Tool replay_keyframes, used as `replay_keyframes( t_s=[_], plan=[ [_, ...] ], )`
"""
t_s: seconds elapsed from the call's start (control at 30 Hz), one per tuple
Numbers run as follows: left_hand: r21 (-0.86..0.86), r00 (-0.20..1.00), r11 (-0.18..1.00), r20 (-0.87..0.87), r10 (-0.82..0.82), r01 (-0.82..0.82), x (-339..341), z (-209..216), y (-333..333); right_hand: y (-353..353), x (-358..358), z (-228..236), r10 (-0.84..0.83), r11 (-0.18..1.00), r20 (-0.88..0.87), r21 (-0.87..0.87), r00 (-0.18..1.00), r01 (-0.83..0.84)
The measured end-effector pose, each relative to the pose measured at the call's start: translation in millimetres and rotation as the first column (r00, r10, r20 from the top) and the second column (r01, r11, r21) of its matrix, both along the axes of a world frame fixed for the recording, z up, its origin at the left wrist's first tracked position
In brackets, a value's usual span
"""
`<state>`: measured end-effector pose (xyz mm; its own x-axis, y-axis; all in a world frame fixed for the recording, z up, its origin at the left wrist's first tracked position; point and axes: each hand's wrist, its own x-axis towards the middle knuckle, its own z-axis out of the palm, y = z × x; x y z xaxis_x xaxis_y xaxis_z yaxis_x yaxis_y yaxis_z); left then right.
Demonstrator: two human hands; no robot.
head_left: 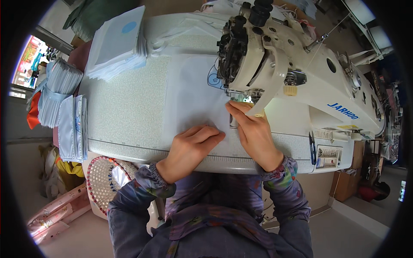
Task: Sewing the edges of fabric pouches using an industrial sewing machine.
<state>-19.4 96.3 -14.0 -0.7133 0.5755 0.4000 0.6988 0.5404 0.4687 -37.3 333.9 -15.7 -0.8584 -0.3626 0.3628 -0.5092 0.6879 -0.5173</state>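
A pale bluish-white fabric piece (189, 92) lies flat on the sewing machine's table, with a blue printed figure near its far right part. Its right edge runs to the presser foot area of a cream sewing machine (282, 47), where a small light glows. My left hand (193, 144) is closed at the fabric's near edge, thumb and fingers pinched together on the cloth. Just in front of the needle area, my right hand (254, 133) has thumb and forefinger close together at the fabric's right edge. The needle itself is hidden by the machine head.
A stack of white fabric pieces (114, 45) lies at the far left, with tied bundles (56, 90) beyond the table's left edge. Black thread snips (312, 148) and a small parts tray (329, 157) sit at right. A woven basket (101, 180) stands below the table's left front.
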Motion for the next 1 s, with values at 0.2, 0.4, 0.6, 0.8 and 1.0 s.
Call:
replay_keyframes(
  t_s=[0.2, 0.4, 0.6, 0.8, 1.0],
  plan=[
    [-0.002, 0.999, 0.999, -0.023, -0.039, 0.039, -41.0, -5.5, -1.9, -2.2, -0.9, 2.5, -0.009, 1.000, 0.033, 0.017, 0.999, 0.008],
    [-0.016, 0.998, 0.999, -0.052, -0.040, 0.039, -75.6, -6.6, -0.2, -1.5, -0.3, 2.9, -0.001, 0.999, 0.038, 0.048, 0.999, -0.001],
    [-0.011, 0.996, 0.999, -0.083, -0.035, 0.034, -98.7, -8.2, 1.9, -1.3, -1.2, 1.0, 0.009, 1.000, 0.053, 0.026, 0.999, -0.010],
    [-0.082, 0.989, 0.990, 0.108, -0.103, 0.112, -120.8, 13.7, -1.6, 0.8, -2.3, -6.5, 0.003, 1.000, 0.018, 0.005, 1.000, -0.003],
    [-0.136, 0.988, 0.990, -0.142, -0.054, 0.035, -126.4, 2.4, -10.5, 0.0, -0.7, -6.5, -0.002, 1.000, 0.016, -0.007, 1.000, 0.003]
  ],
)
